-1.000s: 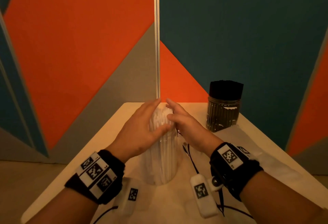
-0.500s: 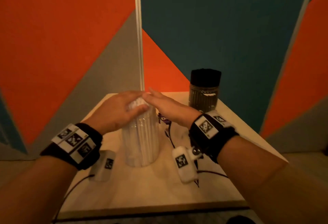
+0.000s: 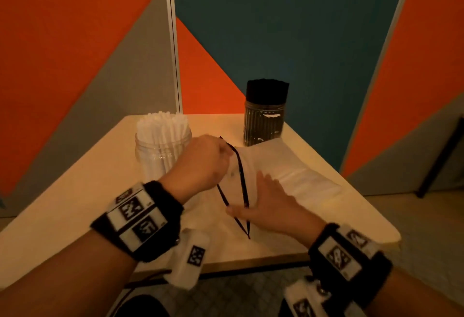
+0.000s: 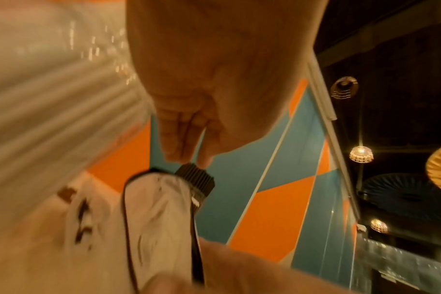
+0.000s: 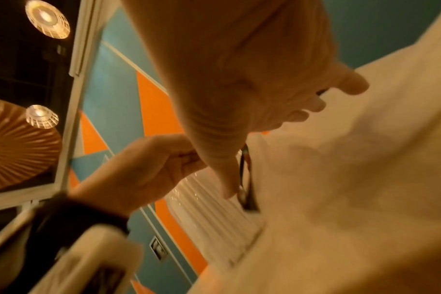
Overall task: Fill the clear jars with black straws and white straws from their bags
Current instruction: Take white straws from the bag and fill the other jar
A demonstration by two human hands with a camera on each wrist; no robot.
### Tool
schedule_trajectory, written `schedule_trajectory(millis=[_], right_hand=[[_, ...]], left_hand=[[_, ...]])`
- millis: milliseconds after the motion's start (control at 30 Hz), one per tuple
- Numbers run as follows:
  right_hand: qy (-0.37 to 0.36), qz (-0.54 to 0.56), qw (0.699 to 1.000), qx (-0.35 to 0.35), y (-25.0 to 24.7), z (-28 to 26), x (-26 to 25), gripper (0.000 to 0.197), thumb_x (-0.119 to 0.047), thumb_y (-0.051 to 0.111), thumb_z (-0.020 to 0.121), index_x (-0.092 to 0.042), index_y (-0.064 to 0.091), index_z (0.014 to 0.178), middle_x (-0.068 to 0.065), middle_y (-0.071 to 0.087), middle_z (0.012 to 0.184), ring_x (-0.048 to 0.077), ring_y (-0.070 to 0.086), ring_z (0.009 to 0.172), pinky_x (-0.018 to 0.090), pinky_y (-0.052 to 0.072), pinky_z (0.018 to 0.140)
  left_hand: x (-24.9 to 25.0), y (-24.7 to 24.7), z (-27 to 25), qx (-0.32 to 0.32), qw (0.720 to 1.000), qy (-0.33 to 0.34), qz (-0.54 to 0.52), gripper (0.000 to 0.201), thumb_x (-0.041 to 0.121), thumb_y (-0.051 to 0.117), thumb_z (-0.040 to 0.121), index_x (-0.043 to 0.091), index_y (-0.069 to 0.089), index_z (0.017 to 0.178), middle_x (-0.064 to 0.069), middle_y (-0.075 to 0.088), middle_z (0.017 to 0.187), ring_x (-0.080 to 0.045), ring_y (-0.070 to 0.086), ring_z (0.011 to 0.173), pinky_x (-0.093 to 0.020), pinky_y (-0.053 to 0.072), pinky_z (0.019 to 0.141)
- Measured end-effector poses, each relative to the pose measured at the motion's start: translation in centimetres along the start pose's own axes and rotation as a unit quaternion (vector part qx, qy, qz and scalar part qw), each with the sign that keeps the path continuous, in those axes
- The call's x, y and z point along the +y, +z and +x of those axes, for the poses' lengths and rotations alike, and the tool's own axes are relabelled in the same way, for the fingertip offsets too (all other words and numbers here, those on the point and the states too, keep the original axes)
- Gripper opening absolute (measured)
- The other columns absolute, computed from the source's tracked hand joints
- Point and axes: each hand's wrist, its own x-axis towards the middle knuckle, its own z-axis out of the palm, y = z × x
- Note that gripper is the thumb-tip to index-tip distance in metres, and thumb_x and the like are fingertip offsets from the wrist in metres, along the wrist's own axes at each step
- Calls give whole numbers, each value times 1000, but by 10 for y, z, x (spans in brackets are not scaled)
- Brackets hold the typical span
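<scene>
A clear jar packed with white straws (image 3: pixel 162 141) stands at the table's back left. A second jar full of black straws (image 3: pixel 265 116) stands at the back right. A white drawstring bag (image 3: pixel 288 173) lies flat between them and the front edge. My left hand (image 3: pixel 224 152) pinches the bag's black cord (image 3: pixel 241 178) and holds its loop up. My right hand (image 3: pixel 251 193) lies flat on the bag with straight fingers, its thumb beside the cord. In the left wrist view the pinching fingertips (image 4: pixel 179 157) hang over the bag (image 4: pixel 159 218).
The pale table (image 3: pixel 75 203) is small, with its front edge (image 3: pixel 251 262) close to me. Orange, grey and teal wall panels (image 3: pixel 276 28) rise right behind it. A dark chair leg (image 3: pixel 439 161) shows at the far right on the floor.
Both hands have come off the top of the white straws. The left hand now pinches the bag's cord, and the right hand has dropped flat onto the bag.
</scene>
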Motion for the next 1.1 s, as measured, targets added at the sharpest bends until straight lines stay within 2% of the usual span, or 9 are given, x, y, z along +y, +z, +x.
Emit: schedule_trajectory(millis=[133, 200, 333, 433, 600, 667, 767, 933, 1100], right_hand=[[27, -106, 994, -12, 33, -7, 24, 137, -91, 54, 66, -16, -15, 158, 10, -14, 167, 31, -13, 154, 52, 1, 122], [17, -88, 996, -3, 36, -7, 31, 138, -88, 57, 67, -13, -13, 158, 11, -16, 167, 29, -15, 154, 46, 0, 123], [10, -66, 998, -19, 29, -4, 41, 145, -87, 64, 62, -11, -11, 159, 9, -18, 167, 25, -16, 153, 40, 1, 125], [-4, -102, 994, -25, 25, -3, 47, 147, -97, 56, 52, -16, -2, 161, 7, -9, 168, 26, -16, 153, 47, -4, 123], [9, -118, 993, -14, 27, 1, 54, 154, -102, 39, 34, -26, -5, 160, 5, -20, 167, 33, -28, 149, 60, -14, 118], [10, -121, 993, -6, 28, 3, 55, 151, -98, 46, 39, -24, -7, 159, 6, -21, 166, 36, -27, 149, 59, -13, 119], [8, -96, 995, 3, 27, 2, 57, 146, -87, 64, 54, -17, -9, 159, 9, -20, 166, 36, -24, 150, 50, -9, 123], [-3, -54, 998, 15, 21, -1, 59, 143, -76, 74, 64, -11, -12, 158, 10, -16, 167, 27, -18, 153, 41, -5, 125], [-40, -25, 999, 27, 18, -1, 65, 141, -74, 77, 62, -15, -5, 160, 3, 2, 168, 23, -4, 155, 38, 2, 126]], left_hand=[[1, 37, 14, -214, 974, -32, 73, 30, 13, 46, 97, 5, 71, 111, -10, 68, 116, -25, 62, 106, -36, 50, 94], [-1, 55, 18, -252, 966, -4, 62, 27, 12, 49, 96, 6, 72, 109, -9, 69, 112, -24, 63, 101, -32, 50, 88], [-2, 80, 33, -254, 963, 26, 84, 20, 6, 49, 93, 3, 68, 99, -8, 65, 95, -15, 55, 73, -18, 40, 61], [2, 91, 46, -257, 964, 50, 46, 27, 7, 53, 92, 4, 65, 115, -10, 65, 111, -22, 59, 92, -28, 48, 78], [11, 106, 58, -303, 952, 25, -25, 24, 3, 53, 94, -6, 66, 112, -21, 66, 113, -32, 62, 100, -36, 52, 91], [13, 112, 58, -311, 947, -3, -75, 28, 0, 51, 95, -10, 61, 119, -27, 64, 117, -38, 60, 108, -45, 51, 97], [13, 119, 58, -316, 942, -56, -95, 28, 0, 52, 94, -10, 61, 118, -25, 65, 113, -30, 61, 94, -44, 53, 94], [13, 122, 61, -379, 902, -123, -166, 31, 11, 53, 96, -12, 61, 116, -24, 58, 94, -30, 51, 81, -40, 44, 76], [17, 123, 63, -418, 879, -155, -166, 14, 13, 57, 94, 3, 62, 85, -13, 53, 71, -26, 46, 66, -40, 39, 77]])
